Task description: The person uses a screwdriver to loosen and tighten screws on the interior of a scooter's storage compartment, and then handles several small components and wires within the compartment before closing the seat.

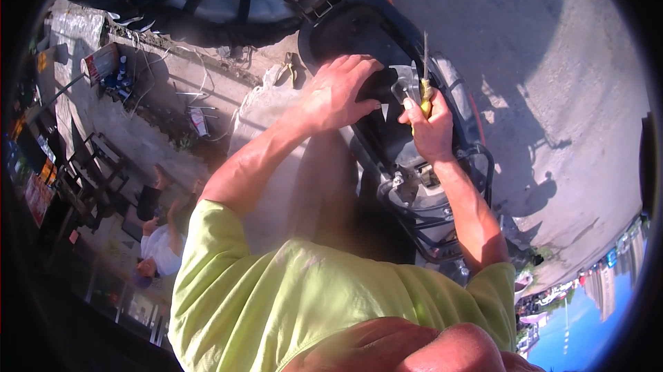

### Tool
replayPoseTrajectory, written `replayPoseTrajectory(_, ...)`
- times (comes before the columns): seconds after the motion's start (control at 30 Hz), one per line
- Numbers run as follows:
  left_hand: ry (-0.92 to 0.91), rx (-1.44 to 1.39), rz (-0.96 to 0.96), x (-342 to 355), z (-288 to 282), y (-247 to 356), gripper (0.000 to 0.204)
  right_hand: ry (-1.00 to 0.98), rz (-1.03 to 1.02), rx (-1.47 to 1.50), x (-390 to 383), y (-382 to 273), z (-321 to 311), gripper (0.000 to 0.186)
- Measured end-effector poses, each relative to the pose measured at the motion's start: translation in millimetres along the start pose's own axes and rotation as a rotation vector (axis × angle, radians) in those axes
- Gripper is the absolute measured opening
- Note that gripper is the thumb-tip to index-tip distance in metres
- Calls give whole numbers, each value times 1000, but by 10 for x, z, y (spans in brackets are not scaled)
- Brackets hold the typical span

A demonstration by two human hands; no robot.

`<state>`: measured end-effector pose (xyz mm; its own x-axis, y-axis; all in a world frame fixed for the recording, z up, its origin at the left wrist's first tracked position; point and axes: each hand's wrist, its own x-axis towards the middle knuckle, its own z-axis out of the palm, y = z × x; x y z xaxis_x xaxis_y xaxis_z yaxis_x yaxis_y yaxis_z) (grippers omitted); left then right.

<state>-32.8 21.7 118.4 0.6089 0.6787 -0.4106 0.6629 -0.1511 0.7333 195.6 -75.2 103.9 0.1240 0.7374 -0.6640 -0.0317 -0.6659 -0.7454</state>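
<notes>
Fingers of the right hand [435,130] curl round a yellow tool [426,105], its thin end pointing away, over the black bike [352,37]. The left hand [340,92] is over the bike's near side, thumb spread wide; I can't tell if it touches.

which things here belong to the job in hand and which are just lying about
Seemingly in the job:
yellow-handled tool, held in the right hand
black vehicle body, with the left hand over it

Probably just lying about:
small white object on the ground to the left
red-and-white container, farther left
</notes>
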Motion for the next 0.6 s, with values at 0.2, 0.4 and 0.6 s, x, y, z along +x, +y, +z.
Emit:
replayPoseTrajectory(0.2, -241, 37, -73, 125, -126, -75, 79, -70, 0, -3, 19, 46, -69, 35)
replayPoseTrajectory(0.4, -211, 24, -104, 190, -189, -89, 81, -41, -32, 13, 9, 73, -27, 37)
replayPoseTrajectory(0.6, 158, 193, -247, 266, -273, -180, 79, 9, -16, -92, 14, -32, 23, 30)
